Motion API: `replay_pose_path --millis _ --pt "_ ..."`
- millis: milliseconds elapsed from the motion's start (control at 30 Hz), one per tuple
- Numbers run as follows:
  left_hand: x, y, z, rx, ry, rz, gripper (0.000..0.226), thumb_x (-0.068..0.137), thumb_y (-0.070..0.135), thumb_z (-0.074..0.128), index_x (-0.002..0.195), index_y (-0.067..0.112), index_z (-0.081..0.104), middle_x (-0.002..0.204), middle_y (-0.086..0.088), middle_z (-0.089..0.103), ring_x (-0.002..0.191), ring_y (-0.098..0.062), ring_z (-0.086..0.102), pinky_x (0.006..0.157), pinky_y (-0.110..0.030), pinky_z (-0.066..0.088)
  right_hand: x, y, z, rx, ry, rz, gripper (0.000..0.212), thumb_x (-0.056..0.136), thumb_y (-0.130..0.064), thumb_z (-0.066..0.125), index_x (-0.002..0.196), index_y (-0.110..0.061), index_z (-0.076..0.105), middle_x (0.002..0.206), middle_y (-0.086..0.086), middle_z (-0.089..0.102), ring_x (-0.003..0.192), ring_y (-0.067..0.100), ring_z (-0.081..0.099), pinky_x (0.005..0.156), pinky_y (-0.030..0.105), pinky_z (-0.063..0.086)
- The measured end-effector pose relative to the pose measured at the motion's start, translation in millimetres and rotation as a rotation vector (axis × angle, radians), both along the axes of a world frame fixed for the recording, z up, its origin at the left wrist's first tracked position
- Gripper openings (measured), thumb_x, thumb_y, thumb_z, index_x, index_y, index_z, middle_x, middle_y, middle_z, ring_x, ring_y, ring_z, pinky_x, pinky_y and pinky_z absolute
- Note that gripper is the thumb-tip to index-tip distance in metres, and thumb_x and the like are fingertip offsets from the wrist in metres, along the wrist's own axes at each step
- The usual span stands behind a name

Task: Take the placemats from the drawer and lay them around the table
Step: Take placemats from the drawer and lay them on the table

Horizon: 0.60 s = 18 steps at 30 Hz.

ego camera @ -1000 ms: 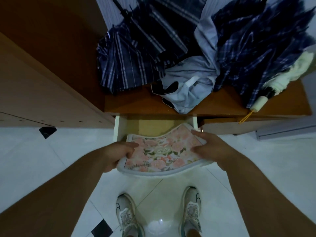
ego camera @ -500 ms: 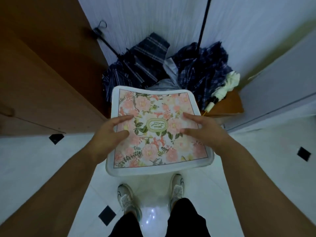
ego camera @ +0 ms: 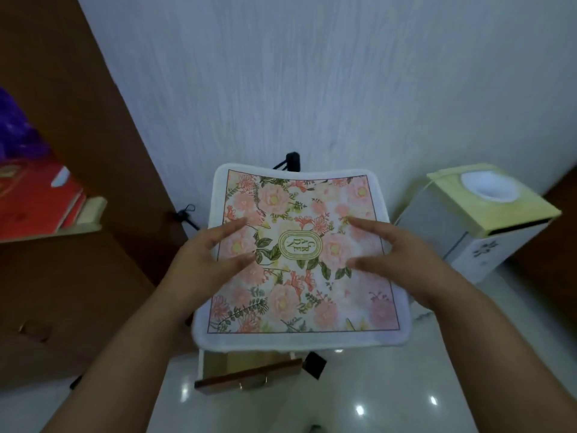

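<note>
Placemats [ego camera: 301, 254] held flat at chest level by both hands, above open drawer [ego camera: 249, 371]. Left hand [ego camera: 206, 260] and right hand [ego camera: 396, 254] grip opposite side edges, thumbs and spread fingers [ego camera: 231, 226] on top of floral face. White box [ego camera: 474, 220] sits on floor to right.

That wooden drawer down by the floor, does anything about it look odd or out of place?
The brown-fronted wooden drawer hangs open below the floral white-bordered placemat, which both hands, left hand and right hand, hold flat. Nothing looks spilled or damaged.
</note>
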<state>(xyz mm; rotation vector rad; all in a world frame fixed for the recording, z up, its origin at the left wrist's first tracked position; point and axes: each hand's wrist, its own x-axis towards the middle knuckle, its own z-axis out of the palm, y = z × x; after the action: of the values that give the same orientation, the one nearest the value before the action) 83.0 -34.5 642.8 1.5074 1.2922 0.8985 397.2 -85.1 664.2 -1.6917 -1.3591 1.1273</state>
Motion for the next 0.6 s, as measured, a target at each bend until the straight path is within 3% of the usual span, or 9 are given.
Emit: replay_pose_path --millis 67,200,267,400,500,600 --pt "4.2 3.5 16.3 0.013 -0.028 -0.051 0.059 0.076 0.024 0.085 0.127 0.045 0.064 0.129 0.018 0.058 0.11 -0.007 0.065 0.087 -0.032 0.06 -2.8 -13.0 22.8 0.068 -0.087 -0.091 0.063 0.073 -0.033 0.084 0.128 -0.049 0.058 0.123 -0.023 0.058 0.103 0.001 0.063 0.083 0.019 0.055" --pt "10.6 6.3 41.8 0.093 0.001 -0.172 0.061 0.079 0.023 0.083 0.132 0.043 0.06 0.115 0.035 0.05 0.093 0.019 0.054 0.069 0.0 0.048 -17.3 -50.3 49.9 0.122 -0.21 -0.255 0.063 0.077 -0.042 0.079 0.133 -0.052 0.051 0.12 -0.024 0.058 0.095 -0.003 0.063 0.07 0.008 0.048" --pt "14.2 5.8 53.7 0.112 0.005 -0.234 0.06 0.079 0.022 0.083 0.131 0.043 0.06 0.111 0.039 0.049 0.084 0.026 0.053 0.064 0.004 0.043 -25.7 -73.9 61.1 0.129 -0.239 -0.354 0.063 0.078 -0.043 0.078 0.133 -0.054 0.05 0.116 -0.027 0.056 0.089 -0.01 0.06 0.064 0.004 0.046" --pt "32.8 1.0 75.4 0.104 -0.037 -0.417 0.057 0.079 0.019 0.083 0.128 0.043 0.064 0.113 0.031 0.057 0.081 0.023 0.061 0.06 -0.002 0.049 -35.0 -132.2 76.1 0.116 -0.19 -0.578 0.063 0.077 -0.043 0.079 0.13 -0.059 0.05 0.11 -0.03 0.057 0.084 0.002 0.07 0.069 0.024 0.06" --pt "60.8 -16.0 87.0 0.138 -0.041 -0.583 0.056 0.078 0.023 0.083 0.126 0.046 0.064 0.124 0.023 0.06 0.1 0.003 0.066 0.075 -0.017 0.058 -39.2 -188.3 80.5 0.118 -0.17 -0.767 0.063 0.076 -0.041 0.08 0.129 -0.058 0.051 0.112 -0.025 0.055 0.087 0.007 0.07 0.072 0.033 0.062" --pt "97.6 -47.7 91.0 0.162 -0.049 -0.76 0.055 0.079 0.025 0.083 0.124 0.05 0.065 0.129 0.024 0.06 0.109 0.002 0.063 0.087 -0.025 0.057 -46.8 -257.5 83.0 0.124 -0.151 -0.946 0.064 0.075 -0.037 0.081 0.13 -0.055 0.052 0.119 -0.022 0.056 0.093 0.01 0.07 0.076 0.038 0.062"
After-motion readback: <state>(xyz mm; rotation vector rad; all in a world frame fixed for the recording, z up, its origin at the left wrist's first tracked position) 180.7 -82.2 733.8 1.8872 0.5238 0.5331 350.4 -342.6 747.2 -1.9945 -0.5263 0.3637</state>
